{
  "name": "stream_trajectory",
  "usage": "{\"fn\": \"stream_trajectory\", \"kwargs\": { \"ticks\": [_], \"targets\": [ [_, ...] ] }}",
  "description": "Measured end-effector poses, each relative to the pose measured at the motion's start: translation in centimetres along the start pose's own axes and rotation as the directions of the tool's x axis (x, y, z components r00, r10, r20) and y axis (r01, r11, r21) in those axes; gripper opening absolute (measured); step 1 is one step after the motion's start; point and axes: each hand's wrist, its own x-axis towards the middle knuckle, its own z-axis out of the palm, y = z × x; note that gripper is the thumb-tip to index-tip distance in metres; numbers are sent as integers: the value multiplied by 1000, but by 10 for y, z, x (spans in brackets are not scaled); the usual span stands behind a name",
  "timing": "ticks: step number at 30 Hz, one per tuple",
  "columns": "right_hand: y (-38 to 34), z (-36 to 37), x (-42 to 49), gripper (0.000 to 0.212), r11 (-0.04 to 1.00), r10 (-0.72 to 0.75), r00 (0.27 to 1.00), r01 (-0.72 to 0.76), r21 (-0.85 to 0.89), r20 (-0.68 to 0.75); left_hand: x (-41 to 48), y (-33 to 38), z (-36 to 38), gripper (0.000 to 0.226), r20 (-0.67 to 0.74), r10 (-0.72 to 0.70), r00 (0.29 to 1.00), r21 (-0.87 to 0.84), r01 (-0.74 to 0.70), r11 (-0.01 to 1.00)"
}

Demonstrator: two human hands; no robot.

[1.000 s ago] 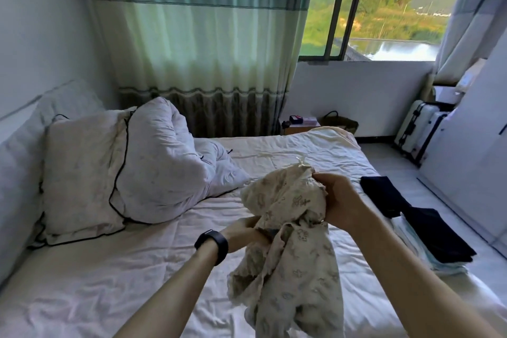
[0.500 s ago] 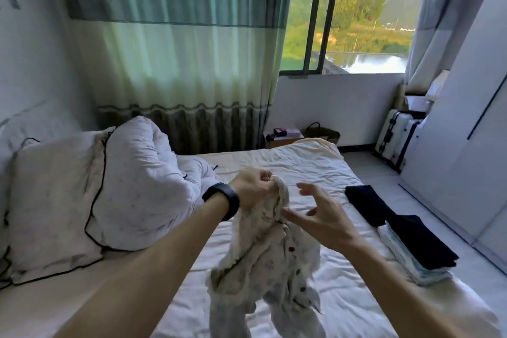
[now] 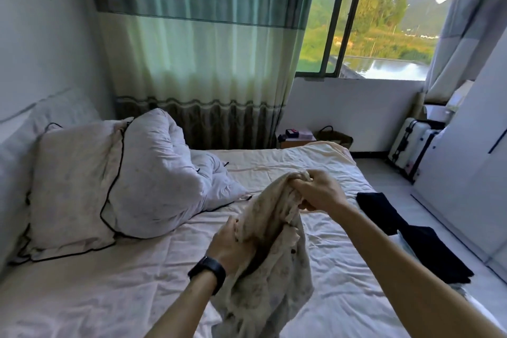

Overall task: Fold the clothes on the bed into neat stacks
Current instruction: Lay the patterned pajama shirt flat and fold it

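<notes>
I'm at the sorting-out stage of one piece, not the folding proper. The garment point(image 3: 277, 277), pale with a faint print, is held up in the air over the middle of the bed point(image 3: 109, 296). It is bunched and hanging, and its lower part drops out of view at the bottom edge.

The right hand point(image 3: 319, 193) is clenched on a gathered wad of cloth at the top, the highest point of the piece. The left hand point(image 3: 233, 243), the one with the watch point(image 3: 208, 269), is lower and nearer to me and grasps the cloth partway down. Its fingers are mostly buried in the folds, so I can't say just how they lie. A couple of small dark dots on the front may be buttons, but I can't be sure.

At the right edge of the bed lies a folded stack point(image 3: 433, 252), dark on top with something pale under it. A separate dark folded piece point(image 3: 375, 207) lies just beyond it. So I judge the job to be partly done, with this garment the one in hand.

Next I'd need to find two matching points, shoulders or hem corners. I'd work the hands apart along the edge until the cloth hangs flat instead of roped. Then I'd lay it on the bare sheet in front of me, clear of the pillow point(image 3: 74, 181) and the heaped duvet point(image 3: 159, 173) to the left. The cloth looks thin and limp, so it should open with a light shake. Pulling on the clenched wad would only tighten the tangle.
</notes>
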Motion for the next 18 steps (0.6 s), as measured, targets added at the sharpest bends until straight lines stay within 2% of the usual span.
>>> {"fn": "stream_trajectory", "kwargs": {
  "ticks": [2,4,7,9,11,12,13,15,18],
  "targets": [
    [3,-2,3,17,989,52,998,-58,136,46,-15,-36,11,30,-31,-143,989,-68,140,988],
    [6,-1,2,13,966,72,995,-86,243,64,-29,-63,21,24,-1,-233,972,-35,233,972],
    [9,4,-4,10,907,110,991,-132,400,79,-33,-77,40,35,138,-368,919,-122,385,915],
    [12,7,-9,9,876,105,989,-141,462,104,-26,-73,47,46,217,-408,887,-142,443,885],
    [17,8,-16,4,850,87,990,-134,509,115,-20,-65,49,48,339,-507,793,-216,590,778],
    [21,7,-20,1,838,77,990,-130,529,122,-19,-61,49,47,409,-558,722,-294,683,668],
    [25,6,-24,3,826,64,989,-126,549,131,-18,-57,51,43,450,-577,681,-359,730,581],
    [38,0,-32,12,804,40,986,-128,581,161,-13,-51,57,28,439,-565,698,-424,716,555],
    [68,-12,-45,13,796,65,983,-155,585,173,0,-44,52,16,321,-577,751,-554,643,529]
  ]
}}
